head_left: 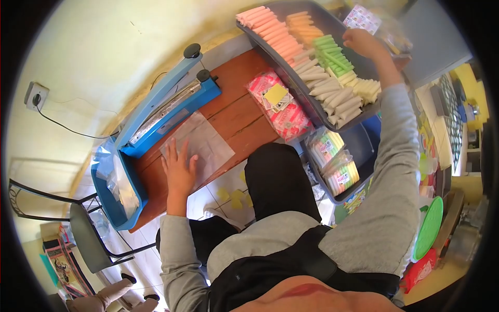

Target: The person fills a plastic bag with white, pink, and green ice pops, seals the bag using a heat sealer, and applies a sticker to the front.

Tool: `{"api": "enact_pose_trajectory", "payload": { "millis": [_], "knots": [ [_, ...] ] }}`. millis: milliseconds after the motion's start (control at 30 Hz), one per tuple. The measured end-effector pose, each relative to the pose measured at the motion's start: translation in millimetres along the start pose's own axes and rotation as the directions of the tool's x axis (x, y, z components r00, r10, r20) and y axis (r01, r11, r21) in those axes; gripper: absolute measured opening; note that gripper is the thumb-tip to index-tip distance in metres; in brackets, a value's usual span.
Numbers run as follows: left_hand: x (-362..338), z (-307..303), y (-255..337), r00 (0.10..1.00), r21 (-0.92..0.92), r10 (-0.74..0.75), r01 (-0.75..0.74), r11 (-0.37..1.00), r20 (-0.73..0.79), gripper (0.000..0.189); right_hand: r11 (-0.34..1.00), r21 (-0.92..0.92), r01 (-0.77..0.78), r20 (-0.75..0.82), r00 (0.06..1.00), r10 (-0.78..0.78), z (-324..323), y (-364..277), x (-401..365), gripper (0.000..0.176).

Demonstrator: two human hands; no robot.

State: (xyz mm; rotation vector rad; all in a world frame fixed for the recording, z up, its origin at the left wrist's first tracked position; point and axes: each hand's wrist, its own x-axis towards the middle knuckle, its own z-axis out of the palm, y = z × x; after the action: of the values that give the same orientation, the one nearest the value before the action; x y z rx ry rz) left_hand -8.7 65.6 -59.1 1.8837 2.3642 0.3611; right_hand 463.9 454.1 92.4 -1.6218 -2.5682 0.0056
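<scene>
At one o'clock, two filled packs [341, 177] lie near many loose sticks [278, 37]; the left hand [181, 174], fingers spread, touches film [213, 151]; the right hand's [365, 44] hold is unclear.

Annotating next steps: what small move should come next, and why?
Probably pinch up an edge of the clear plastic with the left hand: it lies flat under spread fingers, and the packs beyond show coloured sticks in clear plastic.

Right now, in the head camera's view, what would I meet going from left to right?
Wall outlet → blue plastic bin → clear plastic sheet → pink-and-white packet → right hand → round green object.
</scene>
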Motion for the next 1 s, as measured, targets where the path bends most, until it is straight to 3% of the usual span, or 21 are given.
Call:
{"api": "enact_pose_trajectory", "payload": {
  "millis": [33, 133, 167, 267, 367, 467, 567, 667, 767, 967, 1000],
  "knots": [
    [-2.2, -1.0, -0.6, 1.0, -0.023, -0.011, 0.011, 1.0, -0.001, 0.058, 0.997, -0.07, 0.018, 0.091, 0.996, -0.012, 15.6, 16.4, 21.1, 0.027],
    [-15.0, 5.4, -7.9, 1.0, 0.002, 0.003, -0.003, 1.0, -0.002, 0.053, 0.987, 0.082, 0.14, 0.113, 0.982, -0.149, 43.8, 14.9, 57.9, 0.026],
    [-15.7, 7.8, -10.6, 1.0, 0.027, 0.017, -0.017, 0.999, -0.009, 0.052, 0.961, 0.047, 0.274, 0.09, 0.956, -0.277, 59.1, 15.5, 76.3, 0.026],
    [-15.7, 5.2, -5.8, 1.0, -0.026, -0.003, 0.002, 1.0, -0.006, 0.049, 0.904, 0.313, 0.291, 0.406, 0.82, -0.404, 62.6, -31.2, 103.2, 0.029],
    [-10.3, 7.0, -5.0, 0.999, -0.106, -0.038, 0.038, 0.994, -0.001, 0.046, 0.947, 0.098, 0.306, 0.509, 0.802, -0.312, 73.8, -53.9, 104.0, 0.03],
    [-5.8, 7.0, -4.8, 0.999, -0.131, -0.039, 0.042, 0.991, 0.024, 0.043, 0.926, -0.1, 0.363, 0.416, 0.861, -0.293, 78.8, -57.2, 89.0, 0.034],
    [-6.7, 7.9, -5.9, 0.999, -0.127, -0.017, 0.022, 0.992, 0.036, 0.042, 0.952, 0.136, 0.275, 0.369, 0.878, -0.306, 96.6, -35.3, 85.4, 0.036],
    [-9.0, 7.5, -7.0, 0.999, -0.126, -0.003, 0.007, 0.992, 0.035, 0.04, 0.915, 0.345, 0.209, 0.418, 0.838, -0.349, 75.6, -41.7, 66.4, 0.037],
    [-10.2, 5.5, -6.3, 1.0, -0.129, 0.014, -0.012, 0.992, 0.019, 0.039, 0.899, 0.323, 0.297, 0.417, 0.808, -0.417, 99.7, -39.6, 54.0, 0.037],
    [-14.3, -0.2, -2.7, 0.999, -0.14, 0.036, -0.036, 0.99, 0.0, 0.036, 0.967, 0.189, 0.172, 0.573, 0.78, -0.251, 70.5, -57.2, 40.9, 0.037],
    [-13.2, -2.2, -0.3, 0.999, -0.137, 0.043, -0.044, 0.99, -0.012, 0.036, 0.965, 0.15, 0.214, 0.567, 0.782, -0.261, 67.3, -58.6, 41.3, 0.034]
  ]
}}
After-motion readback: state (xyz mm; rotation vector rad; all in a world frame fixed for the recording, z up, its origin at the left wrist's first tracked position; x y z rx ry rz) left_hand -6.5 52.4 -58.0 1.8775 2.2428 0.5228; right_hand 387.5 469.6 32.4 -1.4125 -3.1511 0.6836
